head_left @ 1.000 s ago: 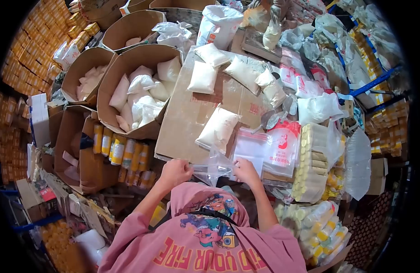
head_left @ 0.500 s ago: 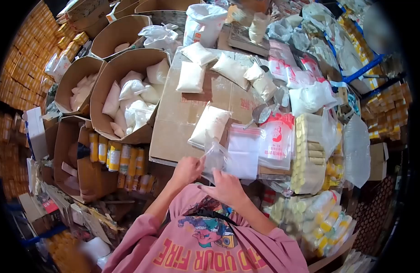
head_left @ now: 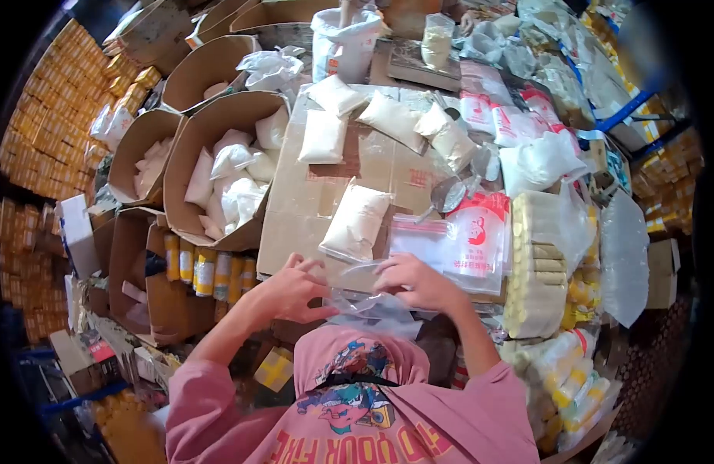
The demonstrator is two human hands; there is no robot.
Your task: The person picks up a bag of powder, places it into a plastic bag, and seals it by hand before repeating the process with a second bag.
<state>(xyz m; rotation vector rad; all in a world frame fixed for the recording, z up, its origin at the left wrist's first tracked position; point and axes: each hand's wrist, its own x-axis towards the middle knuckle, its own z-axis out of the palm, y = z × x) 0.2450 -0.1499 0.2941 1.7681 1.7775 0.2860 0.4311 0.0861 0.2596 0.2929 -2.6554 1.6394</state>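
Observation:
Between my two hands, at the table's near edge, a clear plastic bag is spread wide. My left hand has its fingers curled on the bag's left side. On the right side my right hand grips the bag with bent fingers. Just beyond them a filled bag of pale powder lies on the cardboard. Right of it are a stack of flat clear bags and a red-printed bag. A metal scoop rests behind these.
More filled bags lie farther back on the cardboard. A large carton holding powder bags stands left. At the back are a white sack and a scale with a bag on it. Pale wrapped rolls stand right.
My hands have moved apart, and the clear bag between them is now spread wider and lower. The view has shifted slightly. Something now stands upright in the white sack at the back.

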